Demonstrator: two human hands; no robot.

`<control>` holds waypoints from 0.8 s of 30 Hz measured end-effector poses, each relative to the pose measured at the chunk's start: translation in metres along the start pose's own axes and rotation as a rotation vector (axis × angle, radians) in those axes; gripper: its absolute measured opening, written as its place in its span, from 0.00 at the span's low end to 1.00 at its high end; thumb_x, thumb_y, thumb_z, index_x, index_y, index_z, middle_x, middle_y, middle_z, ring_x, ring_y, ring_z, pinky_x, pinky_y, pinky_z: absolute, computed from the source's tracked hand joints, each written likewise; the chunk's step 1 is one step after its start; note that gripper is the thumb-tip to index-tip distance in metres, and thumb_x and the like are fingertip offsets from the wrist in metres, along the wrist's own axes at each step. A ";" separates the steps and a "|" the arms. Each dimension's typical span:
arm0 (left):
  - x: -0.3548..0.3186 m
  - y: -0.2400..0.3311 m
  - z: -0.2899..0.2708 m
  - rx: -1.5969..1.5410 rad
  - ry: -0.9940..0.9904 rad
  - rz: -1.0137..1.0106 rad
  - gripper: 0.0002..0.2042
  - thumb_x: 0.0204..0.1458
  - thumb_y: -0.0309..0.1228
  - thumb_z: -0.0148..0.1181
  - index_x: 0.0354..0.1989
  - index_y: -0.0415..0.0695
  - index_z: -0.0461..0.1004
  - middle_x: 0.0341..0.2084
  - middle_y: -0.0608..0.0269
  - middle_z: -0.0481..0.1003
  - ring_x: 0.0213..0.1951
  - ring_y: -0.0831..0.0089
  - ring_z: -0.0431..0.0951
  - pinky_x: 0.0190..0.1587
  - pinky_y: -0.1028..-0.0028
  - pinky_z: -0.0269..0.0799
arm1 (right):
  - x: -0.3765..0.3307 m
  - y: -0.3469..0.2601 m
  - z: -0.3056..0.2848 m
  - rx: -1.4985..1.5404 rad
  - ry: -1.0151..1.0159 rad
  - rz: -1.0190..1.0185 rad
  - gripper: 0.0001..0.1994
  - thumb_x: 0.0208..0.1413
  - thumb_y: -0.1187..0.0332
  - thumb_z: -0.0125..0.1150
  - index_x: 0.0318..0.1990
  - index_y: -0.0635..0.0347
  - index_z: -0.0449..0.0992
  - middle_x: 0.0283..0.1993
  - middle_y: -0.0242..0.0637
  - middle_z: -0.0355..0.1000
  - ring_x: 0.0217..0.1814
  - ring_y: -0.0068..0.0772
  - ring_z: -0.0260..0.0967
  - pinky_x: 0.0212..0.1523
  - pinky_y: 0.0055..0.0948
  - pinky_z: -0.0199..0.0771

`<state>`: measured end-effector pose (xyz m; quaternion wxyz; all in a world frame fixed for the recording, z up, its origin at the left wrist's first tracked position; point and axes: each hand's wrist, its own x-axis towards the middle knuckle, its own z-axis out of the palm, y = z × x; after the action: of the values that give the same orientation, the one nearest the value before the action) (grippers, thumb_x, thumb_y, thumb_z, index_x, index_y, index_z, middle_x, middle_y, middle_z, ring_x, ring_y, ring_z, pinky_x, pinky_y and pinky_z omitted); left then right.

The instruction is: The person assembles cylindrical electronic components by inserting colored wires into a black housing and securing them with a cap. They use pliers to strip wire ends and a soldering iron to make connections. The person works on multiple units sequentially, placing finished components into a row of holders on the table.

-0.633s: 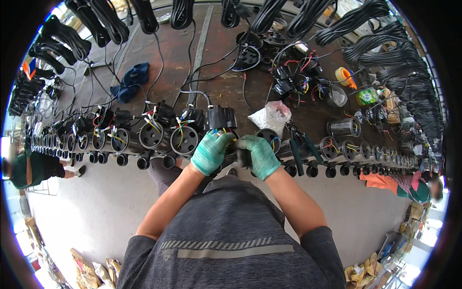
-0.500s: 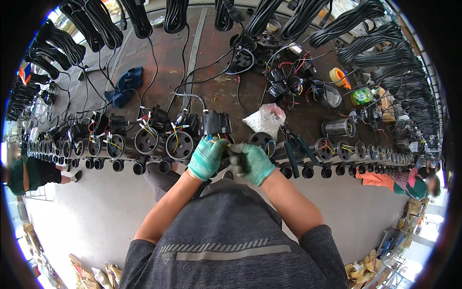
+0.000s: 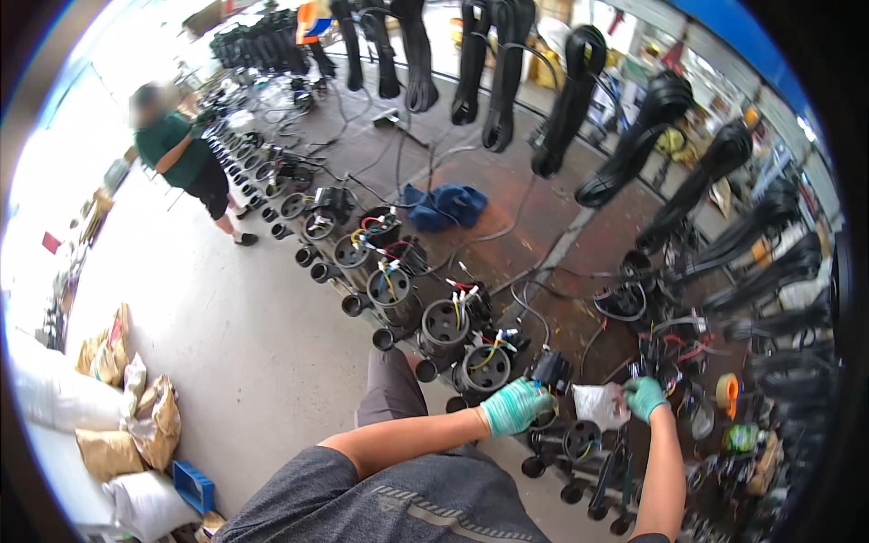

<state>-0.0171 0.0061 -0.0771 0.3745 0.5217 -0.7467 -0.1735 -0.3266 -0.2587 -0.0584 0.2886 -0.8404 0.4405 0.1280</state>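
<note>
My left hand (image 3: 518,407), in a green glove, is closed on wires at the underside of a black motor-like part (image 3: 550,369); its fingertips partly hide them. A cable runs up from that part. My right hand (image 3: 644,398), gloved alike, reaches to the mouth of a white plastic bag (image 3: 597,407). Its fingers are curled together at the bag's edge, and what they hold, if anything, is hidden. Left of my left hand stands a round black housing (image 3: 486,367) with coloured wires. A similar housing (image 3: 581,440) sits below the bag, beside dark-green-handled pliers (image 3: 612,475).
More housings (image 3: 389,285) line the table edge. Coiled black cables (image 3: 568,100) hang above the table. A blue cloth (image 3: 445,206) lies on it; a tape roll (image 3: 727,395) and a green-labelled package (image 3: 742,439) are at right. A person (image 3: 176,149) stands at the far left.
The view has swung to the left. My hands, which were together at the wires, are now apart: the right has moved over to the white bag, while the left stays by the motor-like part.
</note>
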 end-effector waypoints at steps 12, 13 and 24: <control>-0.008 -0.002 0.007 0.016 -0.011 -0.046 0.21 0.47 0.22 0.65 0.53 0.46 0.79 0.41 0.56 0.81 0.45 0.47 0.83 0.52 0.52 0.77 | 0.086 0.087 0.100 -0.936 -0.498 -0.237 0.13 0.53 0.61 0.65 0.41 0.55 0.89 0.49 0.51 0.84 0.53 0.57 0.83 0.54 0.48 0.83; -0.012 -0.002 0.008 0.030 -0.005 -0.055 0.21 0.47 0.22 0.65 0.53 0.47 0.79 0.41 0.57 0.81 0.45 0.47 0.83 0.51 0.52 0.77 | 0.077 0.065 0.089 -0.828 -0.439 -0.198 0.14 0.54 0.61 0.64 0.42 0.55 0.89 0.49 0.52 0.84 0.53 0.57 0.82 0.55 0.49 0.83; 0.009 0.011 -0.011 0.038 -0.177 -0.115 0.12 0.49 0.31 0.68 0.43 0.49 0.85 0.33 0.53 0.83 0.38 0.48 0.84 0.42 0.54 0.80 | -0.006 -0.015 0.004 -0.172 0.134 -0.062 0.10 0.61 0.68 0.63 0.47 0.61 0.76 0.46 0.61 0.77 0.48 0.71 0.73 0.47 0.53 0.76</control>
<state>-0.0175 0.0039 -0.0597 0.2865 0.5532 -0.7489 -0.2258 -0.3176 -0.2456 -0.0527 0.1894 -0.8819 0.4199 0.0999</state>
